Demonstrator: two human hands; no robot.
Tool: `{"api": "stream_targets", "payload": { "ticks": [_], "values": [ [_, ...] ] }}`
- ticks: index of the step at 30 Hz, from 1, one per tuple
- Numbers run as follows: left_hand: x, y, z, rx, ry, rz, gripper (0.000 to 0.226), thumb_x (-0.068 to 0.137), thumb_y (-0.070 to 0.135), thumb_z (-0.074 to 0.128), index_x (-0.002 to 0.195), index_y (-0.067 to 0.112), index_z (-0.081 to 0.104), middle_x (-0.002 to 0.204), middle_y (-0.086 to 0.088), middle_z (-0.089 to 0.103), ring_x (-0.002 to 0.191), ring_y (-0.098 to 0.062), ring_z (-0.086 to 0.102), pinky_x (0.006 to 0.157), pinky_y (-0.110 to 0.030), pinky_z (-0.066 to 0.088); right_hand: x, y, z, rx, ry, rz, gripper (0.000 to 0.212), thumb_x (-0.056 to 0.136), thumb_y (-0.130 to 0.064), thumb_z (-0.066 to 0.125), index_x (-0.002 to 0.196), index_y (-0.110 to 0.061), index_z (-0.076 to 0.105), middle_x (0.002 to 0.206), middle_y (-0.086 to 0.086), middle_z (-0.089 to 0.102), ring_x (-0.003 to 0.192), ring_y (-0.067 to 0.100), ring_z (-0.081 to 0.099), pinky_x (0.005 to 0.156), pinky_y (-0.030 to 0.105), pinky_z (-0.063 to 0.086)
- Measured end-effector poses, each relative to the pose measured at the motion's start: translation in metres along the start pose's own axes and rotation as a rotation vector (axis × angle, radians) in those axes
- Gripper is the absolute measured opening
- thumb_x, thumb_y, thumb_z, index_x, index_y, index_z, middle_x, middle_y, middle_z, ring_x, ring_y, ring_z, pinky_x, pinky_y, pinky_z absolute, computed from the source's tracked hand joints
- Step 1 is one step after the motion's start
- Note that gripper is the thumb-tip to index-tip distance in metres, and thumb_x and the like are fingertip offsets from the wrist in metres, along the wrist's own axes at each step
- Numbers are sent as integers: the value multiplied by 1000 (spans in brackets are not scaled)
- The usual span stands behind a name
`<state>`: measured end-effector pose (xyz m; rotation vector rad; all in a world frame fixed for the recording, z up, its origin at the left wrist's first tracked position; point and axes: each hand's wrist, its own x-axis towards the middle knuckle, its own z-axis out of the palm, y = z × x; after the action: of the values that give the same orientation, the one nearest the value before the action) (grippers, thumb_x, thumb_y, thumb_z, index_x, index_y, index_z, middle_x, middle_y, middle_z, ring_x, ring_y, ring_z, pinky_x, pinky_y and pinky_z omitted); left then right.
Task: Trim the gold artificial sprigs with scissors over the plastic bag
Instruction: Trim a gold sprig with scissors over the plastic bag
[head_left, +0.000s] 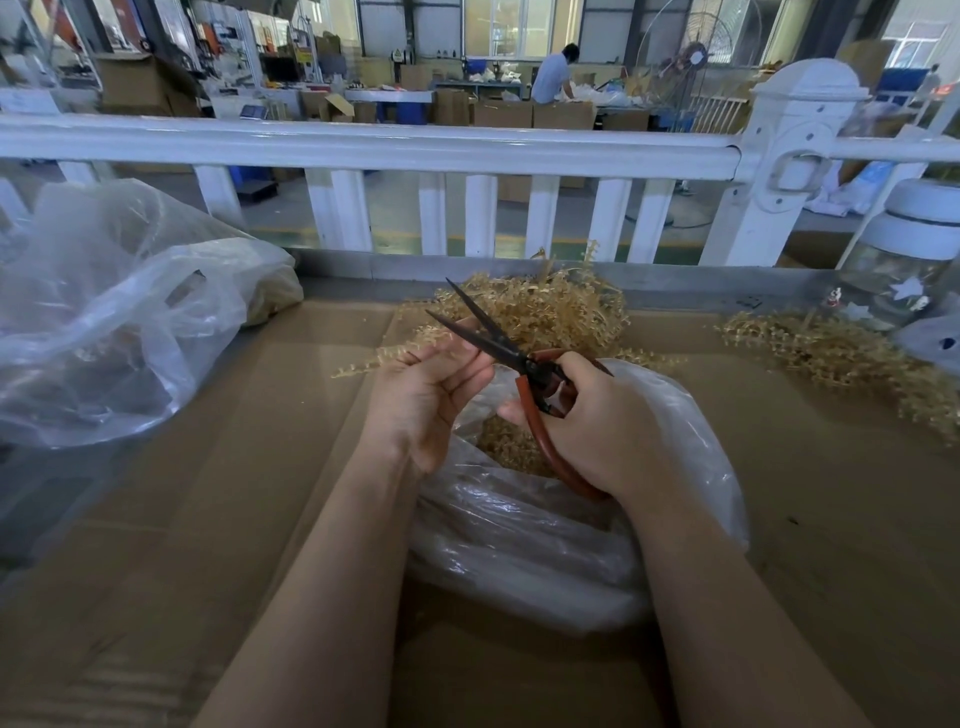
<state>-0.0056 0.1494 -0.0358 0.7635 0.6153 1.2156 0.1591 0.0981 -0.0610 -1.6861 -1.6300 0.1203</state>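
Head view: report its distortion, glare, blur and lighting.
Head view: wide-angle bending bows the white railing; bright windows wash out behind it; sheen glints on the plastic bag under the hands; scissors and gold sprig read sharp; the far workshop is soft.

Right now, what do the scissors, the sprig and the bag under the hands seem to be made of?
Scissors: dark, dull metal blades, reddish handles that look rubber-coated. Sprig: probably plastic with a gold finish, thin and stiff. Bag: thin clear plastic film, glossy and wrinkled.
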Motion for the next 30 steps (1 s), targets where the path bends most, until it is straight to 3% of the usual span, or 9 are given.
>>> {"api": "stream_targets", "payload": {
  "ticks": [7,13,15,20,30],
  "values": [
    [-2,1,-1,85,-16,10,15,90,-2,57,86,6,69,76,-6,75,67,-13,72,64,-20,59,-1,0,-3,-46,22,-37,45,74,-81,61,99,-44,53,81,-27,57,77,-9,53,63,10,37],
    [-5,2,-1,214,-73,80,19,74,9,68,58,17,75,65,-1,72,62,-8,69,61,-18,56,-2,0,-4,-69,36,-50,47,73,-85,53,94,-44,50,75,-26,55,72,-7,51,60,12,36],
    [-5,3,-2,230,-92,93,16,71,12,69,57,18,74,64,0,71,61,-8,68,61,-18,56,-2,0,-4,-69,31,-48,47,71,-88,51,94,-46,51,74,-26,55,73,-11,51,59,11,36],
    [-3,3,-4,273,-92,114,34,87,0,64,59,17,74,64,-1,71,60,-8,67,61,-18,55,0,3,-3,-85,37,-28,56,69,-91,53,99,-44,61,74,-31,57,72,-15,51,58,11,35],
    [-4,3,-3,266,-79,142,22,79,6,69,62,16,75,65,-2,72,60,-8,68,59,-18,55,0,2,-1,-90,48,-15,57,67,-94,50,92,-44,61,69,-31,56,67,-13,52,55,12,35]
  ]
}}
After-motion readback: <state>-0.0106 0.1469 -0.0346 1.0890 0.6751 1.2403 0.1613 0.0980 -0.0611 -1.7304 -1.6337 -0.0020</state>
